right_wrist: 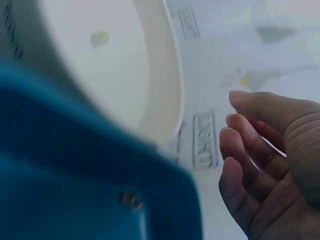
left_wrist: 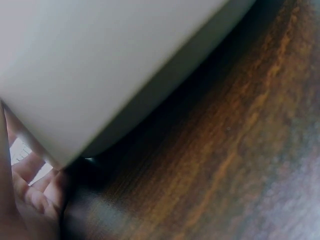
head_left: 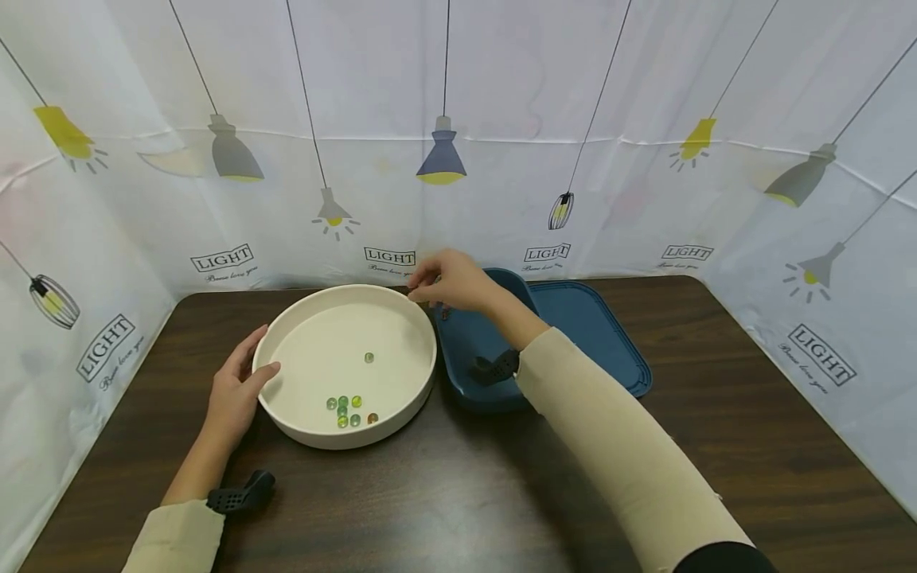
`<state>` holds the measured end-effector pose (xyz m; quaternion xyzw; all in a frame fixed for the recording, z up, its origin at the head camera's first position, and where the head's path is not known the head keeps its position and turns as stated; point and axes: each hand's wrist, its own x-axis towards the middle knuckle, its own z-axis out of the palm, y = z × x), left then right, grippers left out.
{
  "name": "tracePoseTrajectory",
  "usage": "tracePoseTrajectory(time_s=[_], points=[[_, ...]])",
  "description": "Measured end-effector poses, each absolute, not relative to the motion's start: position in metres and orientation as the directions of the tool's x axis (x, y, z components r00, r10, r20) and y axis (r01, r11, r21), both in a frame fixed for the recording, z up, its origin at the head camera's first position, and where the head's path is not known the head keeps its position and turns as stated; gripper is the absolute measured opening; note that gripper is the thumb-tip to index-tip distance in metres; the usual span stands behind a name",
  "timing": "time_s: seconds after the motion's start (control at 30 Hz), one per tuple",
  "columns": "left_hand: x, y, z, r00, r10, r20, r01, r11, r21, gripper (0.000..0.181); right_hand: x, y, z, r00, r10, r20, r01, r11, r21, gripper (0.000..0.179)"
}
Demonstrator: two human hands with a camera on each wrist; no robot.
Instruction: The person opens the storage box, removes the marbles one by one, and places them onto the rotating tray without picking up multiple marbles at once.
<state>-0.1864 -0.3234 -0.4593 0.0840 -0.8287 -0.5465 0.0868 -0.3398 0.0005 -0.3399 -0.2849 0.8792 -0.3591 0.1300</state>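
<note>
My left hand (head_left: 235, 390) grips the left side of a round cream tray (head_left: 308, 318), thumb over the rim and fingers outside; the left wrist view shows the fingers (left_wrist: 42, 192) against its wall. Several glass marbles (head_left: 343, 401), green, yellow and one amber, lie in the tray, mostly near its front. My right hand (head_left: 454, 280) hovers between the tray's far right rim and a blue container (head_left: 473, 350). Its fingers are bent, with the thumb close to them; whether a marble sits between the tips is hidden. Small brown marbles (right_wrist: 131, 201) lie in the container.
A blue lid (head_left: 595, 326) lies flat right of the container, partly beneath it. The dark wooden table (head_left: 444, 509) ends at the back against a white curtain (head_left: 494, 79) printed with lamps. Black cameras (head_left: 243, 492) are strapped to both wrists.
</note>
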Motion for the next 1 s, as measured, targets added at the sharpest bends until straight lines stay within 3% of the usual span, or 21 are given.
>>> tracePoseTrajectory(time_s=[0.27,1.0], points=[[-0.187,-0.324,-0.459,-0.97,-0.237,0.046,-0.054,0.399,0.915,0.063,-0.356,0.032,-0.364,-0.844,-0.532,-0.072,-0.297,0.575,-0.762,0.021],[-0.188,-0.324,-0.461,-0.969,-0.241,0.059,-0.039,0.381,0.924,0.062,-0.374,0.04,-0.41,-0.859,-0.48,-0.179,-0.241,0.687,-0.685,0.016]])
